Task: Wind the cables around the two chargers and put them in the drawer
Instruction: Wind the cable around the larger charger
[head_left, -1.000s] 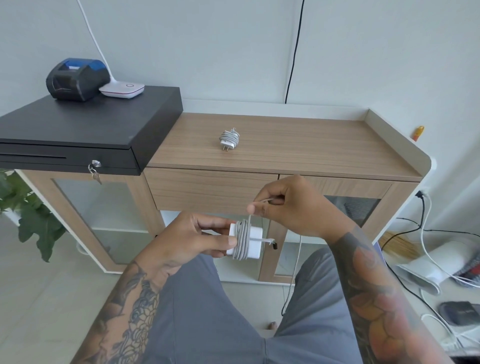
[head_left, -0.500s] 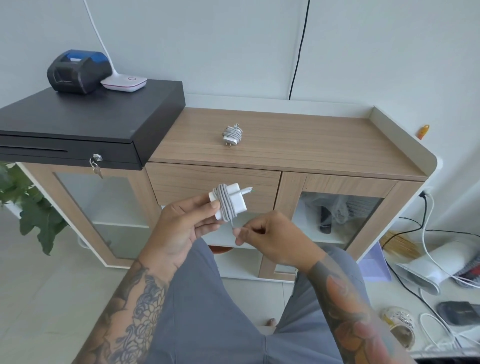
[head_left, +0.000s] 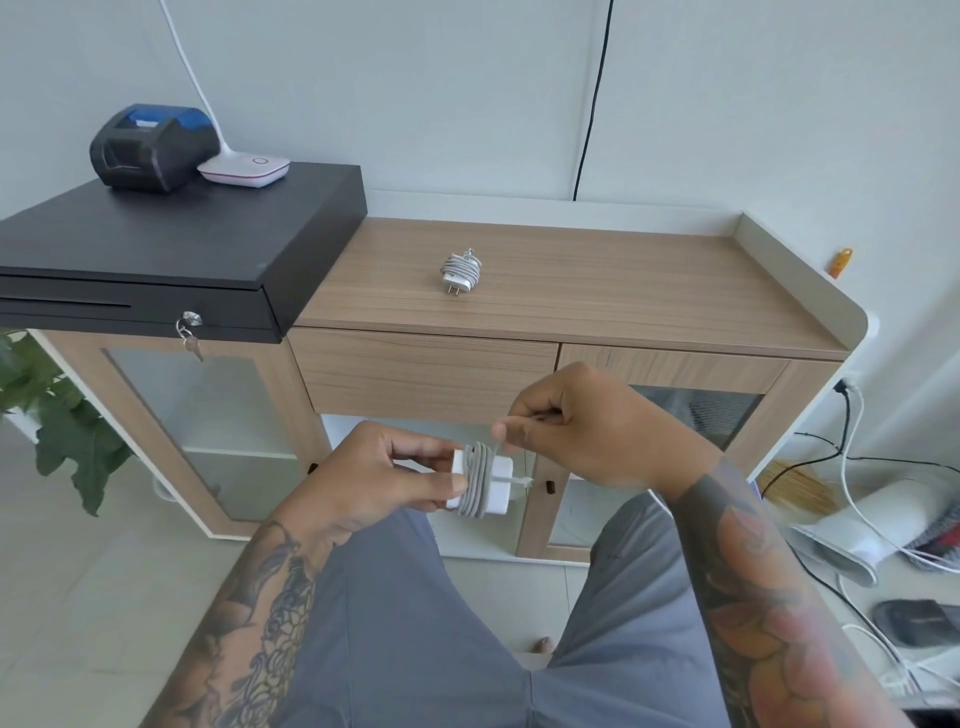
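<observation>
While my left hand (head_left: 363, 480) grips the white square charger (head_left: 483, 480) and right fingers (head_left: 511, 431) pinch its grey braided cable (head_left: 475, 478), I'm near done winding, so next I'd tuck the end and open the closed wooden drawer (head_left: 421, 374).

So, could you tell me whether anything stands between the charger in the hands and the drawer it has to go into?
Only the drawer itself: its front is shut. No object lies between it and the held charger.
</observation>
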